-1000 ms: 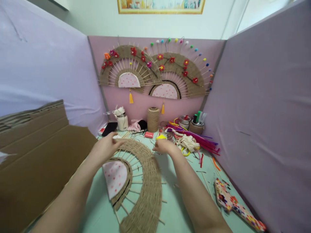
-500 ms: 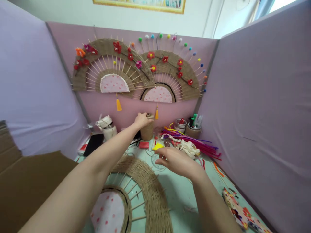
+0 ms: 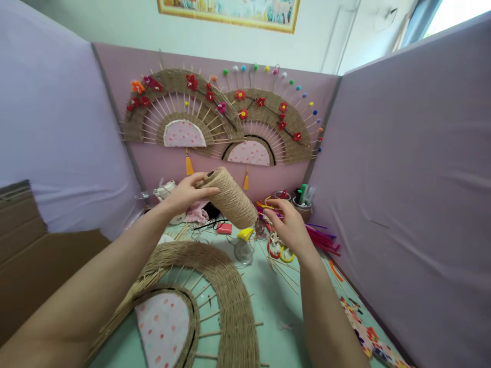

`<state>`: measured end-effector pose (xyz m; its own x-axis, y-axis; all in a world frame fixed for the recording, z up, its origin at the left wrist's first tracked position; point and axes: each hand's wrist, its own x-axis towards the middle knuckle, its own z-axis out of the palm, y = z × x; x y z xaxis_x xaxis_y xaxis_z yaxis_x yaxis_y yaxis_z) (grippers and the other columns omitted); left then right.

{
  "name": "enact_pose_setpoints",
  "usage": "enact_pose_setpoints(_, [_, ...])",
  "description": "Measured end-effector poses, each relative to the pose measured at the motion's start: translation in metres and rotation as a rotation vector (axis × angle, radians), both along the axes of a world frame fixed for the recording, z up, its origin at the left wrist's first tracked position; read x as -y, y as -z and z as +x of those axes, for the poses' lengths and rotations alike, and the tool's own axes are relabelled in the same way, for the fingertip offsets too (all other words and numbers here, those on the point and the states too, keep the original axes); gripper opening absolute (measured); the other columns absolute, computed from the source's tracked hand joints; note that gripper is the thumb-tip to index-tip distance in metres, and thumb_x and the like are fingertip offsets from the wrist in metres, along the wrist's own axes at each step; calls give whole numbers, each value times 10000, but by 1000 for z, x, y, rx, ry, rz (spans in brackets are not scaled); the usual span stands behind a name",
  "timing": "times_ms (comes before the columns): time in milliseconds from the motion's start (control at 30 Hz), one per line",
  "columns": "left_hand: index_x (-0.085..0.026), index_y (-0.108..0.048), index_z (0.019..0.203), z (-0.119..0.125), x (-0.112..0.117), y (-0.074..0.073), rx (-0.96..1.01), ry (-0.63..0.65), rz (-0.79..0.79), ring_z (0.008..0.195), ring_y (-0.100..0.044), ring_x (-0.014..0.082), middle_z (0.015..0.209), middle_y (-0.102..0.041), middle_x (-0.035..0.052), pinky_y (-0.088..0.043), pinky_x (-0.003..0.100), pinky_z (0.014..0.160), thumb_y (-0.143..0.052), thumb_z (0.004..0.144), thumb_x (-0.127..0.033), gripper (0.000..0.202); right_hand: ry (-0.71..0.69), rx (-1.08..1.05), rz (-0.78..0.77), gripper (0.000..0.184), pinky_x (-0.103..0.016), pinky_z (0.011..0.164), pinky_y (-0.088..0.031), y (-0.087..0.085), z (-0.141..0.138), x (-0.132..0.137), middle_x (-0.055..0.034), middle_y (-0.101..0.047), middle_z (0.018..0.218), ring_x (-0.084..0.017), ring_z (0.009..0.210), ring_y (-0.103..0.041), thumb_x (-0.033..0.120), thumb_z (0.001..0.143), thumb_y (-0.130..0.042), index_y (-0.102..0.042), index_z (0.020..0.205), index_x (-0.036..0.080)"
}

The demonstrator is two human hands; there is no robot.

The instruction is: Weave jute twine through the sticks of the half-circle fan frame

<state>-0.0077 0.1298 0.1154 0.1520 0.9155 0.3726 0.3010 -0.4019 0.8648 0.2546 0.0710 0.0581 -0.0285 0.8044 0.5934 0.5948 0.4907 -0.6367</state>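
Note:
My left hand [image 3: 192, 193] grips the top end of a spool of jute twine [image 3: 232, 198], which is held in the air, tilted with its lower end to the right. Close to that lower end is my right hand [image 3: 286, 225], its fingers curved and apart, with nothing visible in them. Below my arms lies a half-round woven twine fan [image 3: 233, 301] with thin sticks and a dotted white centre [image 3: 163, 327]. A yellow piece [image 3: 245, 234] and a clear round container [image 3: 244, 251] sit beneath the spool.
Two decorated fans [image 3: 184, 102] hang on the pink back panel. Pipe cleaners [image 3: 324, 240], pen cups [image 3: 302, 208], red and yellow rings [image 3: 287, 254] and loose sticks [image 3: 284, 276] lie at right. A red packet [image 3: 224, 228] is behind. Cardboard [image 3: 57, 271] stands at left.
The twine spool, upright on the table before, is now lifted and tilted in my left hand. My right hand has risen and shifted right. The camera view has shifted slightly.

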Motion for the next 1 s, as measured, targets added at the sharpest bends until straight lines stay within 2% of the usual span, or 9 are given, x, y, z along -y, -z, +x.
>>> enact_pose_setpoints(133, [-184,-620,784,-7,37,2,367,131,-207,722,-591,178,767,-609,23,-520,312,658,-682,641,-214,158,-228,-237,-181,424,-343,933,-409,-1,3,2,-104,-538,1205,-194,1101,-508,425,841,-468,-473,1196,193])
enact_pose_setpoints(233, [-187,-630,866,-10,56,-1,477,134,-231,729,-606,187,808,-631,40,-542,327,640,-654,678,-217,193,-506,-313,-395,481,-289,778,-499,-9,8,19,-91,-530,1212,-170,1012,-558,431,843,-454,-385,1273,226])
enact_pose_setpoints(400, [-184,-620,973,-14,86,-2,604,51,-430,860,-619,263,887,-657,77,-550,392,701,-635,715,-269,271,-614,-194,-554,529,-173,435,-401,-20,21,44,-32,-621,879,-109,628,-568,401,776,-554,-407,1249,216])
enact_pose_setpoints(500, [-164,-608,943,-17,100,6,732,-26,-523,897,-619,292,847,-655,95,-536,428,751,-629,733,-271,236,-570,-123,-435,285,-162,411,-308,-18,28,42,20,-533,611,-73,509,-459,408,765,-562,-598,905,162])
enact_pose_setpoints(600, [-160,-577,977,-19,107,16,894,-40,-543,947,-611,309,888,-646,120,-520,474,785,-590,774,-298,246,-428,-338,-306,353,-183,372,-217,-17,31,33,63,-334,473,-57,405,-290,498,793,-486,-563,705,165])
enact_pose_setpoints(700, [-195,-531,1050,-18,107,26,1045,-46,-482,1007,-589,325,998,-624,130,-503,530,794,-522,820,-342,273,-474,-629,-288,361,-186,343,-158,-21,33,28,94,-212,445,-58,361,-175,534,785,-478,-468,659,196])
enact_pose_setpoints(833, [-193,-532,996,-18,100,40,1065,-167,-373,974,-600,310,982,-616,118,-504,543,777,-519,821,-347,233,-532,-1041,-76,358,-161,331,-194,-31,41,31,95,-245,441,-56,355,-220,480,793,-505,-373,608,202])
enact_pose_setpoints(933, [-195,-572,892,-26,100,49,883,-209,-264,912,-614,249,899,-630,63,-528,467,770,-617,756,-255,156,-435,-1328,100,326,-144,330,-232,-31,53,28,90,-334,468,-40,357,-286,448,807,-507,-408,634,190])
enact_pose_setpoints(1000, [-191,-598,871,-33,104,53,751,-159,-333,893,-617,243,870,-642,57,-535,434,762,-663,710,-219,176,-346,-1451,145,296,-134,338,-272,-26,61,22,78,-429,517,-33,381,-369,431,827,-485,-442,668,186])
